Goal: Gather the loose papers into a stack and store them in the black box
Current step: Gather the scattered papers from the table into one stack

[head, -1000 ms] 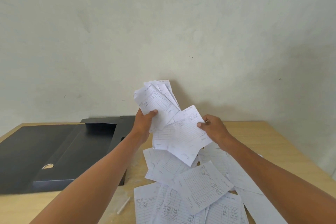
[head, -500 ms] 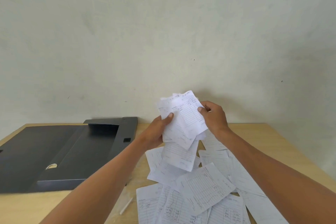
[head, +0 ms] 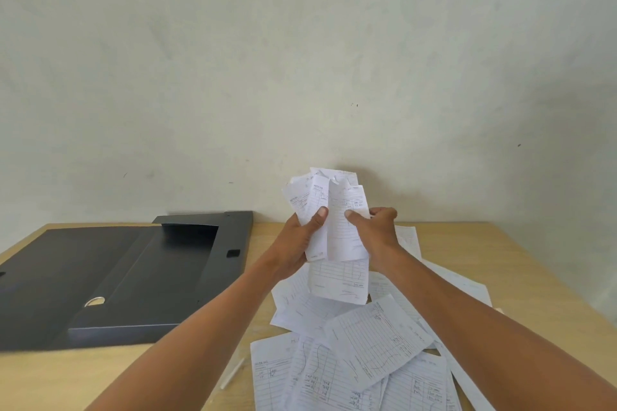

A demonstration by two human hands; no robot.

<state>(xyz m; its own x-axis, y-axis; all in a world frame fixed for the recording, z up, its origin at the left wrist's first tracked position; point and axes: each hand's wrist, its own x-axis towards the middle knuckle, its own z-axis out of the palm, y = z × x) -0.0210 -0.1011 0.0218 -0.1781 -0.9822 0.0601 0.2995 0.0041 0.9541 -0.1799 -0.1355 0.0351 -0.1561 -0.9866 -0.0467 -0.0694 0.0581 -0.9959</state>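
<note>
A bundle of white ruled slips, the stack of papers, stands upright above the table. My left hand grips its left side with the thumb on front. My right hand grips its right side the same way. One longer slip hangs from the bottom of the bundle. Several loose papers lie scattered and overlapping on the wooden table below my hands. The black box lies open at the left, its lid folded out flat, nothing inside.
The wooden table reaches a plain pale wall at the back. A thin white stick lies on the table near the left edge of the scattered papers. The box has a metal finger ring on its spine.
My right hand brought its sheet up onto the bundle in my left hand. Both hands now close on the same bundle, which has shifted right and stands more upright.
</note>
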